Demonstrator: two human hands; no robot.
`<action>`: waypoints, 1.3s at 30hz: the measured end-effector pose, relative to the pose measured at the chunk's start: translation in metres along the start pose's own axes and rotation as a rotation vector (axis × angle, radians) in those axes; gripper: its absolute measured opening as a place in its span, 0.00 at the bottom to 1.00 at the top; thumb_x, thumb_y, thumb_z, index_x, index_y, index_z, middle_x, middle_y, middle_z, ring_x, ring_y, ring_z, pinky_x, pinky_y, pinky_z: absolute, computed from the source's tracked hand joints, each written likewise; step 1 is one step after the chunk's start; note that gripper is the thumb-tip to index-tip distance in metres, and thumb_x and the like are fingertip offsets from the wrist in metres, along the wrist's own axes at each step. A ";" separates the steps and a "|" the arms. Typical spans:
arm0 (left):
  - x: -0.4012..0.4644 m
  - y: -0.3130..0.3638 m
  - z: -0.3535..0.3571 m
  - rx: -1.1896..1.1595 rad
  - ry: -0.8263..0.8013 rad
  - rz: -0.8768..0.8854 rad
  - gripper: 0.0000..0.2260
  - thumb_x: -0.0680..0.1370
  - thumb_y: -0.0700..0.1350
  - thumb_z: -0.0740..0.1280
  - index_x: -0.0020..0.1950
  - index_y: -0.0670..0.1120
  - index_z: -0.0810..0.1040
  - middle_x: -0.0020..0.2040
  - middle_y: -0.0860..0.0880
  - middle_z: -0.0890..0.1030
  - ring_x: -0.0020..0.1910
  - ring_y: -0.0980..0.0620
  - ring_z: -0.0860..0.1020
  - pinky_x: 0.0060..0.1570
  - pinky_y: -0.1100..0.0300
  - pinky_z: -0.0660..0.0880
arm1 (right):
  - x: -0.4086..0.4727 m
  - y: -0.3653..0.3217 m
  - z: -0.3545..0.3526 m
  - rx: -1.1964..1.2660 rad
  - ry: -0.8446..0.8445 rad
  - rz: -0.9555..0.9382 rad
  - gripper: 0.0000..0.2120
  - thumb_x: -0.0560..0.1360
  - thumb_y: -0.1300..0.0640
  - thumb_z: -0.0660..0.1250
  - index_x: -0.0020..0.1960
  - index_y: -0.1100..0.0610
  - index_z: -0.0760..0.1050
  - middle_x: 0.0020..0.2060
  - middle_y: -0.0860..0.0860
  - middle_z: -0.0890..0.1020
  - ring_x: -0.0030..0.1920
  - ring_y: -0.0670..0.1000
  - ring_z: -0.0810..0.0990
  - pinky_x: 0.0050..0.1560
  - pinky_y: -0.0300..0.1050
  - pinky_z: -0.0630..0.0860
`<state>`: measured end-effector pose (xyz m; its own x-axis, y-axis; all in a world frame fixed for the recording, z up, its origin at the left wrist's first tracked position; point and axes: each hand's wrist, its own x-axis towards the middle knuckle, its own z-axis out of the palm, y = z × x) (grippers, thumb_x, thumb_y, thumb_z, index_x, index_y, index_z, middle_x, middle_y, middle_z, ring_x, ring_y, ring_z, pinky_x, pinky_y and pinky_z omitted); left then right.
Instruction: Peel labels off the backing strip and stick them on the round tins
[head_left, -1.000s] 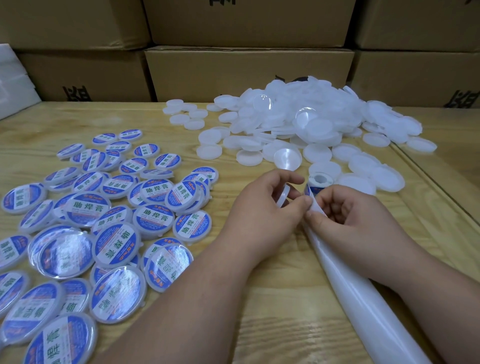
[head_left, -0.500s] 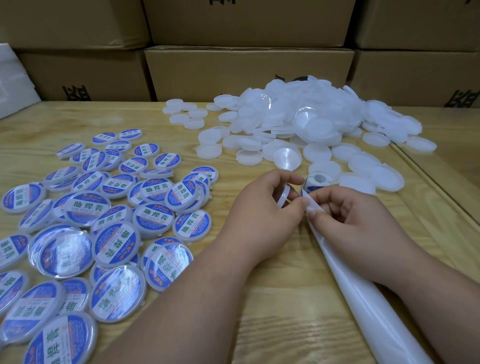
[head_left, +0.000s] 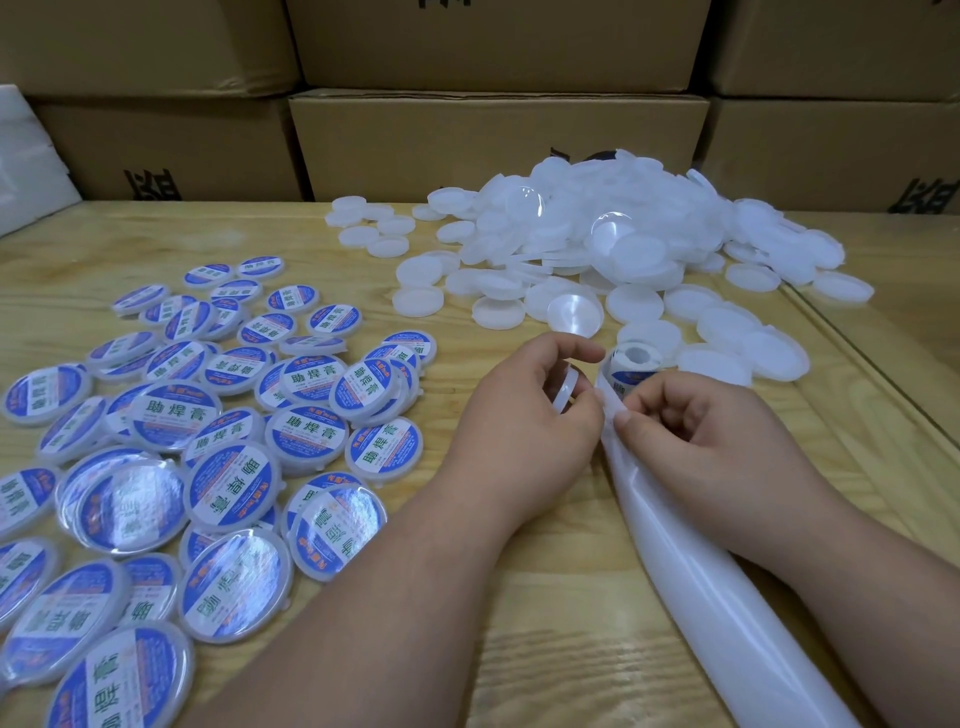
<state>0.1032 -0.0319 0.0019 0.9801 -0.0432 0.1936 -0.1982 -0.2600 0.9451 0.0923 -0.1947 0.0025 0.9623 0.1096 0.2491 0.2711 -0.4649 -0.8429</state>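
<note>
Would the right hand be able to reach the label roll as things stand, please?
Probably yes: the right hand pinches the backing strip just in front of the label roll, and nothing lies between them.

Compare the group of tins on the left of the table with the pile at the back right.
The left group carries blue-and-white printed labels; the back-right pile is plain translucent white. The left group lies spread mostly flat, with some overlapping; the back-right pile is heaped up, with loose ones round its edge. Both are shallow round plastic tins on the wooden table.
</note>
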 end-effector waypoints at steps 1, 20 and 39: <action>0.000 0.000 0.000 0.009 0.003 0.004 0.11 0.77 0.43 0.68 0.52 0.60 0.78 0.43 0.57 0.82 0.37 0.60 0.79 0.36 0.71 0.73 | 0.000 0.000 0.000 -0.002 0.009 0.004 0.07 0.75 0.55 0.70 0.38 0.50 0.79 0.24 0.42 0.74 0.26 0.42 0.69 0.29 0.33 0.66; 0.003 0.007 -0.007 -0.275 0.340 -0.113 0.12 0.67 0.45 0.60 0.42 0.58 0.81 0.30 0.59 0.77 0.26 0.58 0.70 0.23 0.67 0.67 | -0.004 -0.012 -0.005 0.093 0.047 0.066 0.06 0.64 0.57 0.60 0.32 0.60 0.66 0.24 0.47 0.64 0.27 0.45 0.61 0.25 0.36 0.59; -0.002 0.010 -0.005 -0.270 0.089 -0.091 0.12 0.67 0.44 0.61 0.40 0.55 0.83 0.33 0.58 0.80 0.30 0.57 0.73 0.29 0.67 0.70 | -0.002 -0.007 0.002 0.033 0.253 -0.274 0.15 0.71 0.67 0.75 0.42 0.46 0.80 0.41 0.44 0.79 0.34 0.50 0.76 0.37 0.30 0.71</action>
<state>0.0994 -0.0291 0.0120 0.9917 0.0559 0.1156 -0.1162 0.0079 0.9932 0.0883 -0.1895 0.0067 0.8188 0.0032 0.5741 0.5222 -0.4196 -0.7424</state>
